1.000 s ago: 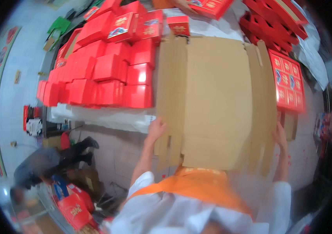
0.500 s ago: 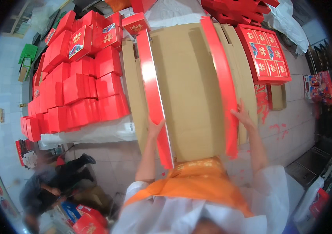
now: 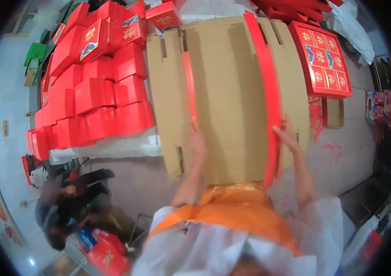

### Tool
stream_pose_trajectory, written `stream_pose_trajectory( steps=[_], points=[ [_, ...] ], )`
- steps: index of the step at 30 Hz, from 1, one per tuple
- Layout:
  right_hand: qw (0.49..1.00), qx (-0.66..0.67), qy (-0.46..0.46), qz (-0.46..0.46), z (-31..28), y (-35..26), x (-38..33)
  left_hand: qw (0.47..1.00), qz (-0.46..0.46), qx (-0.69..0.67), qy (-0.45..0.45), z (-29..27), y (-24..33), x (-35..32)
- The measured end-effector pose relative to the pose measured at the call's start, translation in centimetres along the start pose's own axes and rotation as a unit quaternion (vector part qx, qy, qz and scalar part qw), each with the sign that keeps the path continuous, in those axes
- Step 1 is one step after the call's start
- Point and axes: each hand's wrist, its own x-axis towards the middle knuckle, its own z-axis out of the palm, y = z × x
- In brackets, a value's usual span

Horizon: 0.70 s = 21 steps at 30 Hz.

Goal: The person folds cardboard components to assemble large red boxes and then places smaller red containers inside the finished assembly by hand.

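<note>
Folding up the two red-faced side panels of a large flat cardboard blank (image 3: 232, 101), the person is working at the centre of the frame. The left hand (image 3: 198, 140) is pressing open-palmed against the left red flap (image 3: 190, 85); the right hand (image 3: 288, 137) is doing likewise, fingers spread, on the right red flap (image 3: 266, 87). The sheet is probably light but broad and floppy, stiff only along its creases, so holding near the fold lines looks safest. Finished red boxes (image 3: 94, 96) are stacking up at the upper left.
</note>
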Motion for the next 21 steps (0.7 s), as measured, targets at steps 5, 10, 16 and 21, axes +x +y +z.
stream_pose_trajectory(
  steps=[5,10,16,21],
  points=[
    [0.932,-0.323,0.103,-0.132,2.3,1.9,0.1,0.991,0.051,0.122,-0.001,-1.5,3.0,-1.0],
    [0.928,-0.356,0.097,0.044,4.9,-3.9,-0.9,0.996,0.004,0.076,-0.044,-2.6,3.6,-1.1],
    [0.965,-0.203,0.157,-0.063,2.1,1.4,1.5,0.998,0.060,0.012,0.026,-1.4,2.3,-1.1],
    [0.955,-0.247,0.166,-0.018,5.5,-1.9,1.1,0.997,-0.027,-0.066,-0.041,-1.8,2.6,-0.7]
  ],
)
